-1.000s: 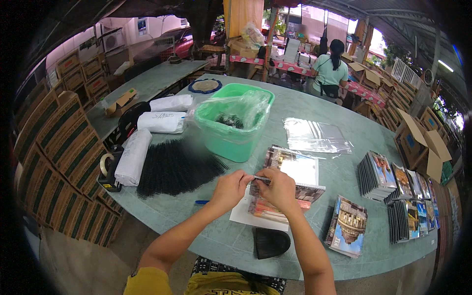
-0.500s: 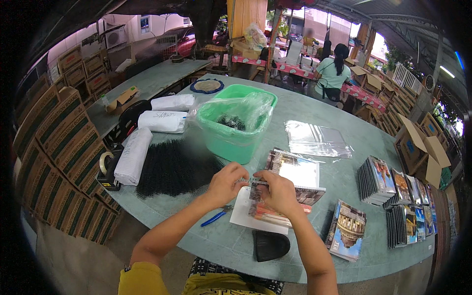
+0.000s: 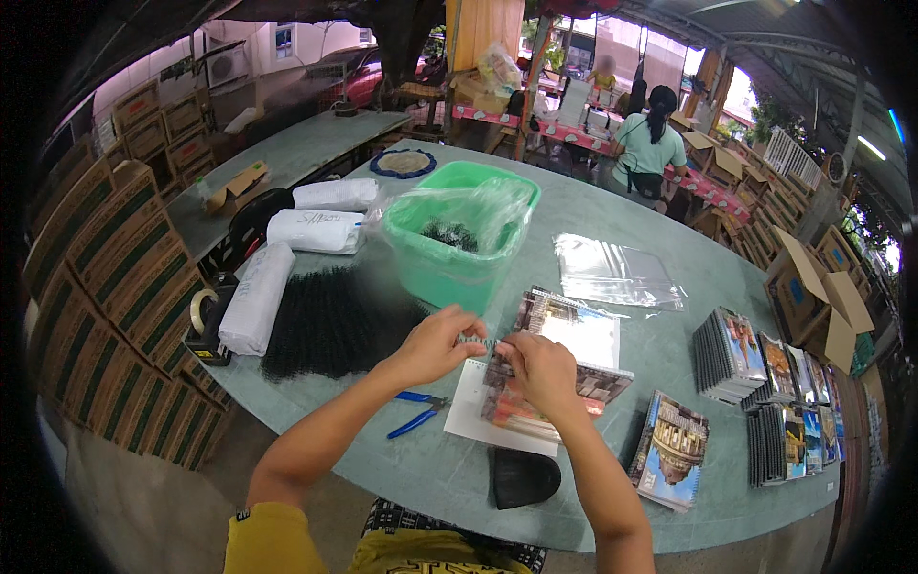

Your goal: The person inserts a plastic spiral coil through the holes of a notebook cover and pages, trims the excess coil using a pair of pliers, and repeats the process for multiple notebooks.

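My left hand [image 3: 442,342] is closed, thumb and fingers pinching the end of a dark spiral binding coil [image 3: 491,346] at the left end of a notebook. My right hand [image 3: 541,371] closes on that notebook [image 3: 604,378], its thumb and fingertips at the spine edge by the coil. The notebook is tilted up over a white sheet [image 3: 469,390] and a reddish printed cover [image 3: 507,413]. Beyond my right hand lies another spiral notebook [image 3: 550,316] with a white page showing. Blue-handled pliers [image 3: 413,421] rest below my left wrist, handles apart.
A pile of black coils [image 3: 325,325] lies left of a green plastic-lined bin [image 3: 454,282]. White rolled packs [image 3: 258,301] and a tape dispenser [image 3: 206,330] flank it. Clear plastic sleeves [image 3: 617,273], a finished notebook [image 3: 672,450], notebook stacks [image 3: 732,354] and a black block [image 3: 525,476] are around. A co-worker [image 3: 647,143] sits beyond.
My left hand has shifted slightly up and its fingers have loosened a little at the coil. My right hand stays at the notebook's spine. More of the pliers shows now.
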The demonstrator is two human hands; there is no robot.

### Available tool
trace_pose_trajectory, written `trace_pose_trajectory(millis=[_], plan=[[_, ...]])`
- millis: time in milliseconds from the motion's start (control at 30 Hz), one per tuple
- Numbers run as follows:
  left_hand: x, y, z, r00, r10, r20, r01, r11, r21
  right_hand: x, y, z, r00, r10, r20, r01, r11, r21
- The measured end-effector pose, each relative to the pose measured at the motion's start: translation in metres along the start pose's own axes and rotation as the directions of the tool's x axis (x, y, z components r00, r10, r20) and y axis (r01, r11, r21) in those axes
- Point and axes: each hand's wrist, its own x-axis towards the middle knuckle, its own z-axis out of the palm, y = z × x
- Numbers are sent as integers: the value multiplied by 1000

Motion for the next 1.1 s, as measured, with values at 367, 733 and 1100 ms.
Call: trace_pose_trajectory(millis=[367, 733, 1100], plan=[[2, 8, 11, 983, 125, -133, -130, 991, -29, -3, 6, -5, 985, -104, 139, 126, 979, -162], [10, 0, -5, 995, -67, 67, 68, 998, 0, -5, 1, -7, 999, -35, -26, 35, 999, 4], [-72, -23, 15, 780, -279, 561, -74, 848, 524, -1, 5, -2, 999, -27, 17, 29, 991, -129]])
